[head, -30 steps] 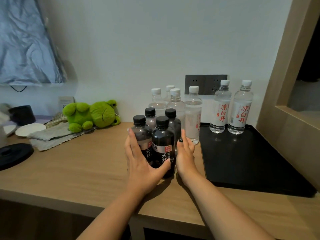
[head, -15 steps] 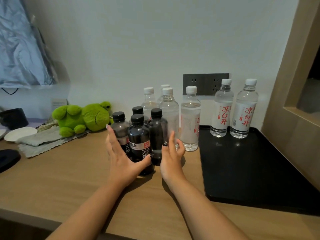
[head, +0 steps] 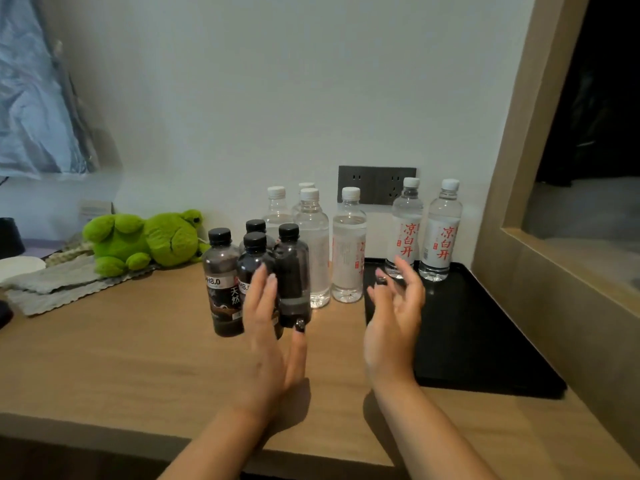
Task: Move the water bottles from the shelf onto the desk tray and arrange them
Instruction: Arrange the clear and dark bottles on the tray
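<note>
Desk [head: 121, 358]: wooden, against a white wall.
Change: both hands have left the dark bottles [head: 221, 278]; right hand [head: 391, 327] moved toward the tray, released; left hand [head: 268, 341] released, just before them.
Tray [head: 485, 341]: black, holds two clear bottles [head: 426, 233].
Beside: four clear bottles [head: 348, 247] on the desk; green plush frog [head: 145, 240].

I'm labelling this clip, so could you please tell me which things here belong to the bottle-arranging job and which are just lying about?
Part of the job:
- dark bottles
- clear bottles on the desk
- two clear bottles on the tray
- black tray
- left hand, right hand, both open

Lying about:
- green plush frog
- grey cloth
- wall socket
</note>
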Motion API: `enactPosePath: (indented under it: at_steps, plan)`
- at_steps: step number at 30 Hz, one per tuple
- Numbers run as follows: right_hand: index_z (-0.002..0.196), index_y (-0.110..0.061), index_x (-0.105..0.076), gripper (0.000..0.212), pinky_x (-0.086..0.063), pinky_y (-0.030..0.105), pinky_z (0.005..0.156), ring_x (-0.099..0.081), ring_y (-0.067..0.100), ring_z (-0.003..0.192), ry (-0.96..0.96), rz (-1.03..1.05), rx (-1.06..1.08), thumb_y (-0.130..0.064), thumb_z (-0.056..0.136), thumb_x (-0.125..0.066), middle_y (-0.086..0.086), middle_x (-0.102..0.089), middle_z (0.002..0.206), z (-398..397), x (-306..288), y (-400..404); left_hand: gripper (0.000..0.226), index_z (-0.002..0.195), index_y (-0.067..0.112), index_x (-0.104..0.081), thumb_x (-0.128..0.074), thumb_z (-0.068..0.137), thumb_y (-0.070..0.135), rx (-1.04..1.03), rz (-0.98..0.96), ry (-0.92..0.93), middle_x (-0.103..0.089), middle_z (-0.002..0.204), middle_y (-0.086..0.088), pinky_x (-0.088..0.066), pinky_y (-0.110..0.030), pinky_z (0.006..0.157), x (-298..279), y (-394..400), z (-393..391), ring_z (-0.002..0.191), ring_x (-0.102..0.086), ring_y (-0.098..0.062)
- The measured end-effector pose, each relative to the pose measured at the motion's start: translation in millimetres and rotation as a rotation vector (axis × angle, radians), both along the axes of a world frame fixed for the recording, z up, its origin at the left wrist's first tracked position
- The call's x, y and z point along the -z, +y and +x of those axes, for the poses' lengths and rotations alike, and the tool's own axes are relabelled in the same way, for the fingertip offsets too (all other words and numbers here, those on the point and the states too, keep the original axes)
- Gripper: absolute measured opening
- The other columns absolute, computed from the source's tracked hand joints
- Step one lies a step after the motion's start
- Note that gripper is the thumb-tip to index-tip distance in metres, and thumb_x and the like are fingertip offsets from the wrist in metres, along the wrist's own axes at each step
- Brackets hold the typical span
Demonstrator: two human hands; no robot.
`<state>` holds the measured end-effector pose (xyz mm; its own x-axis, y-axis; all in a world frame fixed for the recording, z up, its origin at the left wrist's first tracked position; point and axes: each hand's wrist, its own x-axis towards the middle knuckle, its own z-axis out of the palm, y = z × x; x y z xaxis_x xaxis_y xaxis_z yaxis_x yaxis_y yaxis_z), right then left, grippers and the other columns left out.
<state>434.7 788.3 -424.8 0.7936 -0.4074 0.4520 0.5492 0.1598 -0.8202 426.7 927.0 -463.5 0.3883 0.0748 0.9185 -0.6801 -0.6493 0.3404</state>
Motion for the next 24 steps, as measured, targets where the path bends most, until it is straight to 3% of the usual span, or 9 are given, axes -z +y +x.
enactPosePath:
  at_steps: [2,6,9,10,13,15,17,20,24]
  plan:
    - [0.125,-0.037,-0.044,0.038,-0.048,0.015,0.084,-0.053,-0.001,0.116,0.002,-0.018,0.044,-0.012,0.096,-0.050,0.002,-0.045,0.139,5.4,-10.3,-22.8,0.060,0.145,-0.004,-0.023,-0.046,0.094,0.020,0.085,0.076,0.122,-0.020,0.154,-0.023,-0.019,-0.039,0.119,-1.0,-17.6,0.8,0.147,-0.017,-0.027]
    - [0.123,-0.034,-0.043,0.040,-0.047,0.012,0.076,-0.054,-0.004,0.107,0.062,-0.145,0.124,-0.008,0.094,-0.052,-0.002,-0.046,0.134,21.0,-18.0,-44.5,0.073,0.152,0.020,-0.011,-0.051,0.092,0.013,0.169,0.045,0.476,-0.019,0.158,0.003,-0.021,-0.018,0.116,-2.0,-37.4,10.7,0.141,-0.017,0.004]
    - [0.132,-0.024,-0.044,0.044,-0.044,0.016,0.081,-0.053,0.003,0.110,0.157,-0.314,0.094,-0.008,0.092,-0.055,-0.005,-0.045,0.134,46.3,-23.9,-47.9,0.071,0.151,0.026,-0.010,-0.050,0.093,0.016,0.132,0.025,0.597,-0.024,0.154,0.004,-0.019,0.007,0.092,-3.4,-46.5,25.7,0.121,-0.026,0.014]
    - [0.135,-0.022,-0.043,0.047,-0.043,0.018,0.084,-0.051,0.006,0.112,0.200,-0.361,0.075,-0.008,0.092,-0.057,-0.004,-0.045,0.137,61.8,-27.2,-46.3,0.072,0.151,0.028,-0.009,-0.049,0.093,0.016,0.136,0.002,0.622,-0.024,0.154,0.005,-0.018,0.007,0.090,-5.3,-49.1,34.3,0.118,-0.025,0.014]
    - [0.135,-0.022,-0.042,0.051,-0.040,0.024,0.089,-0.047,0.010,0.118,0.270,-0.456,0.024,-0.010,0.089,-0.061,-0.003,-0.043,0.139,87.2,-39.0,-38.2,0.076,0.151,0.034,-0.004,-0.050,0.092,0.019,0.132,-0.040,0.652,-0.020,0.156,0.007,-0.021,-0.012,0.101,-10.4,-55.3,38.8,0.122,-0.026,0.008]
    - [0.129,-0.023,-0.047,0.045,-0.042,0.023,0.093,-0.047,0.010,0.120,0.120,-0.489,0.096,-0.005,0.089,-0.058,-0.001,-0.045,0.135,98.7,-49.1,-29.5,0.071,0.151,0.033,-0.005,-0.046,0.095,0.021,0.095,-0.091,0.642,-0.020,0.157,0.008,-0.024,-0.017,0.102,-8.6,-55.7,41.9,0.128,-0.028,0.005]
    - [0.120,-0.017,-0.055,0.037,-0.047,0.018,0.093,-0.054,0.008,0.109,-0.141,-0.505,0.152,0.002,0.088,-0.055,0.003,-0.054,0.124,106.5,-69.8,-18.6,0.064,0.152,0.031,-0.011,-0.043,0.097,0.023,0.036,-0.140,0.627,-0.024,0.157,0.008,-0.023,-0.015,0.103,-6.8,-53.4,50.5,0.133,-0.031,0.002]
    - [0.117,-0.011,-0.059,0.030,-0.046,0.013,0.091,-0.055,0.007,0.105,-0.329,-0.724,0.044,0.001,0.090,-0.052,0.000,-0.057,0.116,120.0,-113.3,1.7,0.057,0.149,0.031,-0.022,-0.045,0.098,0.025,0.022,-0.209,0.645,-0.039,0.148,0.011,-0.027,-0.007,0.088,-7.3,-52.5,53.4,0.105,-0.038,0.017]
    - [0.132,-0.020,-0.051,0.036,-0.040,0.026,0.102,-0.048,0.014,0.123,-0.040,-1.126,-0.180,-0.011,0.098,-0.045,-0.001,-0.050,0.135,149.6,-143.5,28.4,0.054,0.145,0.032,-0.028,-0.048,0.096,0.024,0.052,-0.283,0.662,-0.051,0.137,0.011,-0.038,-0.017,0.090,-4.8,-48.7,59.2,0.111,-0.048,0.004]
